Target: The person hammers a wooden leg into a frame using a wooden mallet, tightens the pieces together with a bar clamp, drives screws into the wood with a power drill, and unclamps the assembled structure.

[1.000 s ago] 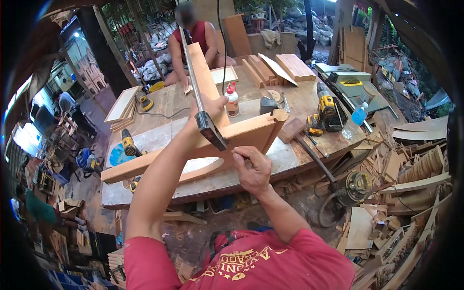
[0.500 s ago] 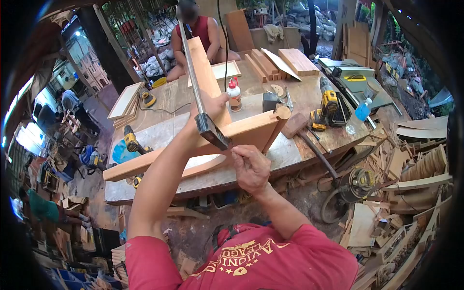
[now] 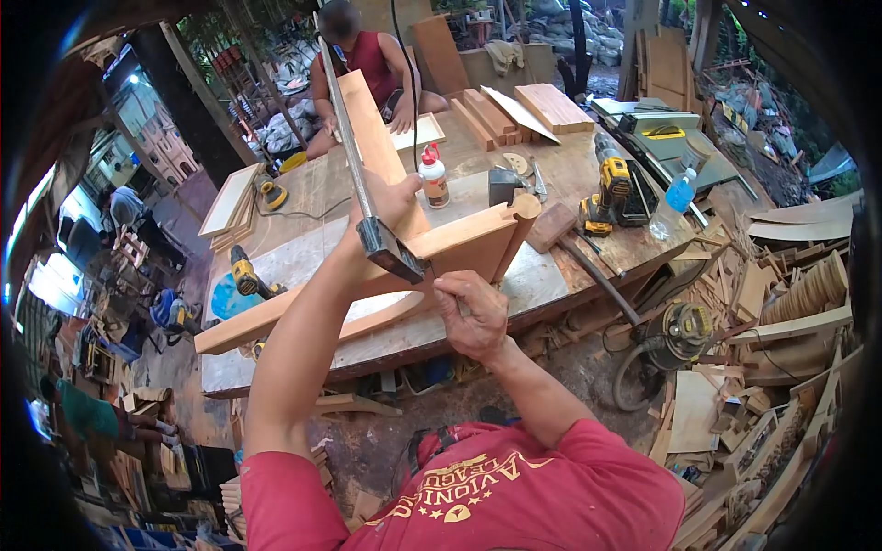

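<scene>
A long bar clamp (image 3: 342, 115) runs along an upright light wooden board (image 3: 372, 119), its dark end block (image 3: 390, 250) toward me. My left hand (image 3: 390, 204) is closed around the clamp's bar and the board just beyond that block. Fingers pinched, my right hand (image 3: 472, 315) is at the clamp's near end, on a thin metal handle that is mostly hidden. Below both hands lies a joined wooden frame, with a long rail (image 3: 248, 319) reaching left and a round-topped post (image 3: 524, 207) at the right.
On the workbench (image 3: 312, 179) are a glue bottle (image 3: 434, 179), a mallet (image 3: 553, 228), a yellow drill (image 3: 614, 184), another drill (image 3: 244, 271), a water bottle (image 3: 681, 191) and stacked boards (image 3: 554, 108). A person in a red top (image 3: 372, 55) sits across it. Wood scraps (image 3: 781, 404) crowd the right.
The whole view has shifted slightly, bench items appearing a little farther left. Both hands keep their places on the clamp. The person across the bench has moved a hand to the right.
</scene>
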A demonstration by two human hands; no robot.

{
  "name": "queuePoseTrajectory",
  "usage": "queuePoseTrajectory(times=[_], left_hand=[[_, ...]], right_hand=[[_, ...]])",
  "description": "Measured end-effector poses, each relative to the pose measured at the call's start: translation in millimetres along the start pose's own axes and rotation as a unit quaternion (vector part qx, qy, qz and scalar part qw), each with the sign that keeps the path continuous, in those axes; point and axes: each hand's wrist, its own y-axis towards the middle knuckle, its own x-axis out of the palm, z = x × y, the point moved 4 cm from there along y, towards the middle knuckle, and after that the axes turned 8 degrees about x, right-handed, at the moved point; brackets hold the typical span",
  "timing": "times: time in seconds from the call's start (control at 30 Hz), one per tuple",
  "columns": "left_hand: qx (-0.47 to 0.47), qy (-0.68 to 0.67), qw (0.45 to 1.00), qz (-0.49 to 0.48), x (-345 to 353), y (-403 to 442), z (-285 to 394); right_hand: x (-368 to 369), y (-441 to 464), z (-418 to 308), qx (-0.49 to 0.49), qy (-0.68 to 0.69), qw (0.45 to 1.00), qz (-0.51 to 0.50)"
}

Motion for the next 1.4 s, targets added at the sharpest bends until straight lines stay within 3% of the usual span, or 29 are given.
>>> queuePoseTrajectory(times=[0.3, 0.7, 0.9, 1.2, 1.3, 1.4], left_hand=[[-0.091, -0.012, 0.993, -0.078, -21, -12, 37], [-0.022, -0.030, 0.999, -0.026, 0, -4, 3], [-0.031, -0.047, 0.998, -0.032, 2, -3, 3], [-0.059, -0.051, 0.997, -0.028, -7, -6, 16], [-0.001, -0.024, 0.999, 0.032, -6, -5, 13], [-0.104, -0.094, 0.986, -0.088, -2, -5, 9]], right_hand=[[0, -7, 6, 0.032, -0.010, 0.999, 0.009], [4, -4, 4, 0.030, -0.020, 0.999, 0.021], [6, -6, 1, 0.052, -0.069, 0.995, 0.053], [12, -3, 0, 0.082, -0.111, 0.990, 0.013], [15, -5, 3, 0.125, -0.098, 0.987, 0.021], [18, -12, 11, 0.208, -0.031, 0.978, -0.004]])
